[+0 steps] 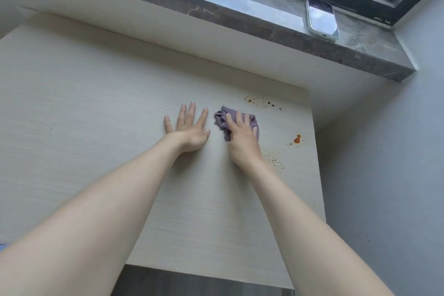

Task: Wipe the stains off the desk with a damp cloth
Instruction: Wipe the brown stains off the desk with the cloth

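Observation:
A crumpled purple cloth point(222, 119) lies on the pale wood-grain desk point(96, 108). My right hand point(241, 136) presses down on it with fingers spread flat. My left hand point(189, 128) rests flat on the bare desk just left of the cloth, fingers straight. Brown-orange stains mark the desk's right side: a speckled patch point(260, 101) beyond the cloth, an orange blob point(297, 138) near the right edge, and fine speckles point(276, 161) beside my right wrist.
A phone point(322, 18) lies face up on the dark marble window sill point(240, 21) above the desk's far edge. A grey wall point(396, 175) borders the desk's right edge. Dark floor point(192, 283) shows below the near edge.

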A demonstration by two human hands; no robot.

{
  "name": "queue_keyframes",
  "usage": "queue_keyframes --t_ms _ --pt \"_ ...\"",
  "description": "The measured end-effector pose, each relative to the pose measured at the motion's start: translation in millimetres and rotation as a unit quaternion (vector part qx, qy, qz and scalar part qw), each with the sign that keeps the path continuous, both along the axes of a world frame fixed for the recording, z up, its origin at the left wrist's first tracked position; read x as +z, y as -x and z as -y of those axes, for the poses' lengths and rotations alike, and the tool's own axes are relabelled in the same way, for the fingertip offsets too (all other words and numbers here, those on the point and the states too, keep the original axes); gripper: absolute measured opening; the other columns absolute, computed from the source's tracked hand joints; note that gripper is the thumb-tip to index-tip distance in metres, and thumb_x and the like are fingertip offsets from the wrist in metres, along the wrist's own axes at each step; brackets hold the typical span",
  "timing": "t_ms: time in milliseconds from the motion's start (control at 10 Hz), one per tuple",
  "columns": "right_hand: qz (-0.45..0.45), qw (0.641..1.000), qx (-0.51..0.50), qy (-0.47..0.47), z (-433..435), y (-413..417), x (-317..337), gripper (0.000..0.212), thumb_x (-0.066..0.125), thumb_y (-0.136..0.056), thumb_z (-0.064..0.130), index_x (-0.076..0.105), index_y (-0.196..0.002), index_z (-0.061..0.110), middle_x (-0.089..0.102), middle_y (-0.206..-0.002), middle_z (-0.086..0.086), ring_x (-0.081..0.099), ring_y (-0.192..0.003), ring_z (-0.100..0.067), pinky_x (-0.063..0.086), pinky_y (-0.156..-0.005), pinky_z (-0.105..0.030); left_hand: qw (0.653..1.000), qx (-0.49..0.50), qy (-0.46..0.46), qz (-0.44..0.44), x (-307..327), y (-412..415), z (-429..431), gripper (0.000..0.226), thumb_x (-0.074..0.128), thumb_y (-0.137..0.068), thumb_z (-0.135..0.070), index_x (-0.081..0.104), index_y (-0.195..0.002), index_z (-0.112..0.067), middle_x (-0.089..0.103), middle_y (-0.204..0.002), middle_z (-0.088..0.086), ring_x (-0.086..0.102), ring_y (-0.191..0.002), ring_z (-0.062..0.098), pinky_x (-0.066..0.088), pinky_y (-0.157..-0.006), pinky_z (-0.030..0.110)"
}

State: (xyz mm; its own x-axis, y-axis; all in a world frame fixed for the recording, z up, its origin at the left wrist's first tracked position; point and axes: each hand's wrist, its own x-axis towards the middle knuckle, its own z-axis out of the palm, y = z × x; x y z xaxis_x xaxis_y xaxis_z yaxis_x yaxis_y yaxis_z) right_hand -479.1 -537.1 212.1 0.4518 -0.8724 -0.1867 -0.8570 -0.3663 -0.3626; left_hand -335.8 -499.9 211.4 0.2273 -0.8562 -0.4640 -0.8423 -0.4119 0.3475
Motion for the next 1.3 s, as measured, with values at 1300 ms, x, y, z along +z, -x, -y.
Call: queue_keyframes --t_ms 1300 --pt "0.01 0.998 0.064 0.012 70 3 -5 0.06 0.038 -0.094 0.001 0.025 -0.15 0.02 0.008 -0.16 -0.001 0.002 -0.148 -0.021 0.007 -0.116 -0.047 1.0 0.003 -0.011 -0.017 2 -1 3 0.058 0.023 -0.1 -0.036 -0.01 -0.148 -0.038 -0.029 -0.153 -0.007 -0.029 -0.14 0.012 -0.017 -0.109 0.056"
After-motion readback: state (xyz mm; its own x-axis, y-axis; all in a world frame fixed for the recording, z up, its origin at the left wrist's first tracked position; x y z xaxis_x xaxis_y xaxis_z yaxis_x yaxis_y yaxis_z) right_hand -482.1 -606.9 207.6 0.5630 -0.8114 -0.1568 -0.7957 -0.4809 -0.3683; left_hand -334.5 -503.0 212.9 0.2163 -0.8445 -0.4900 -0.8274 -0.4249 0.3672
